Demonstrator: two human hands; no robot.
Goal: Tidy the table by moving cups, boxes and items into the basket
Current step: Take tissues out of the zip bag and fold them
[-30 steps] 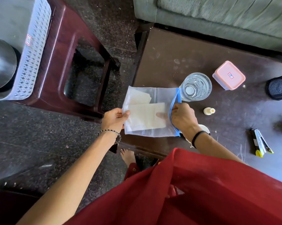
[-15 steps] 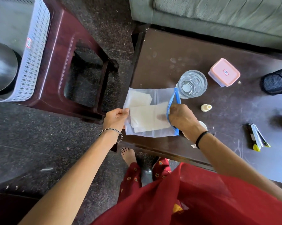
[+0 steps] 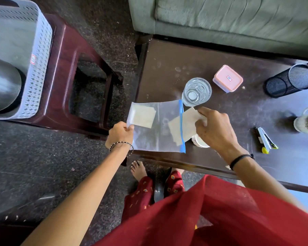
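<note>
**Sheet drawn halfway out of the zip bag**

Moments before, the right hand (image 3: 213, 129) had been at the mouth of the zip bag (image 3: 158, 137) with the pale sheet (image 3: 188, 119) fully inside. Now that hand had pulled back towards the glass (image 3: 196, 91), and the sheet lay across the blue zip strip, half in and half out. Its fingers were curled and pinching the sheet's outer end, the forefinger stretched out.

The left hand (image 3: 121, 134) pinched the bag's closed end between thumb and fingers at the table's (image 3: 167, 68) near left corner. A second sheet (image 3: 143, 118) sat inside the bag by that hand.

Further along the table stood a pink-lidded box (image 3: 227, 79) just beside the glass, then a black mesh holder (image 3: 290, 80) on its side and a mug (image 3: 307, 121). The white basket (image 3: 37, 68) stood well apart on a dark red stool (image 3: 68, 55) to the left.
</note>
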